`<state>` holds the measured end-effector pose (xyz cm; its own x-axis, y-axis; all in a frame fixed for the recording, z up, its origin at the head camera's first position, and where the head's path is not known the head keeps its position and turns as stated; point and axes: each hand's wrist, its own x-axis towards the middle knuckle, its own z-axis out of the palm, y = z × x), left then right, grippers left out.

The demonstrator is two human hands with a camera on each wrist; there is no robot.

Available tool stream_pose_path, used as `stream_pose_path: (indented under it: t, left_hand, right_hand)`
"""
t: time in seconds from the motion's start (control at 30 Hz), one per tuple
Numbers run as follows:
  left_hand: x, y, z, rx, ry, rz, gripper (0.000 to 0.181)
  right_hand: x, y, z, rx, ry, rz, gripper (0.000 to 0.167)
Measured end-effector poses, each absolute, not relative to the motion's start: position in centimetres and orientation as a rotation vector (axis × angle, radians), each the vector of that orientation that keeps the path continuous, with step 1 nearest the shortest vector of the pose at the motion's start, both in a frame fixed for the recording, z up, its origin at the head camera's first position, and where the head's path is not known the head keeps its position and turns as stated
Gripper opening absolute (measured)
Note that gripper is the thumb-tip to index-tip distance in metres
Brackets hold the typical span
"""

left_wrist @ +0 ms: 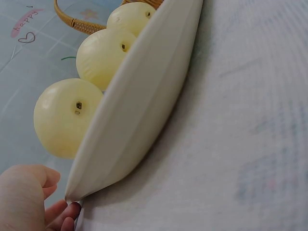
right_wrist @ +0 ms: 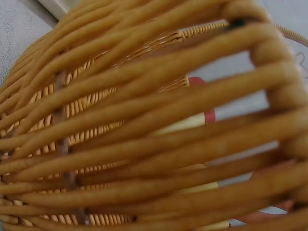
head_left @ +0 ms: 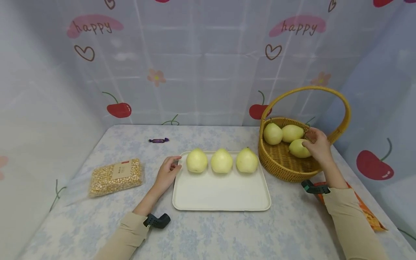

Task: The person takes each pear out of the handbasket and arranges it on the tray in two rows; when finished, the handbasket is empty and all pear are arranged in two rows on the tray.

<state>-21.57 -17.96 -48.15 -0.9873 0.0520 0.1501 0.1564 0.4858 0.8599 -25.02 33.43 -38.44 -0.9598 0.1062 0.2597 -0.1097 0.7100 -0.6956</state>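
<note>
My right hand (head_left: 320,146) reaches into a wicker basket (head_left: 277,166) and holds the nearest pear (head_left: 298,148), its thumb over the pear's right side. Some of its fingers are hidden behind the pear. Two more pears, a left one (head_left: 273,134) and one beside it (head_left: 292,133), lie further back in the basket. At the upper left corner of a white tray (head_left: 221,196), my left hand (head_left: 167,173) holds the rim between thumb and fingers. Along the tray's far side stand three pears: left (head_left: 196,161), middle (head_left: 221,161) and right (head_left: 247,160). Basket weave (right_wrist: 144,110) fills most of the right wrist view.
A bag of corn kernels (head_left: 117,177) lies left of the tray. Behind it is a small purple-wrapped candy (head_left: 158,140). An orange packet (head_left: 367,213) lies partly under the right forearm. The basket's tall handle (head_left: 346,108) arches beside the right hand.
</note>
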Motion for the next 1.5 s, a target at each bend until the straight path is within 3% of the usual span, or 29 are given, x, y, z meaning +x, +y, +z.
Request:
stream_pose_path:
  t: [1.07, 1.5]
  left_hand:
    - [-21.6, -18.2, -48.3, -0.211, -2.61, -1.511, 0.033]
    - [-21.6, -18.0, -48.3, -0.203, -2.622, -1.492, 0.033]
  right_hand:
    - [-23.9, 34.3, -38.4, -0.114, -2.938, 0.682, 0.079]
    - [-23.4, 34.0, -38.7, -0.165, -2.717, 0.751, 0.053]
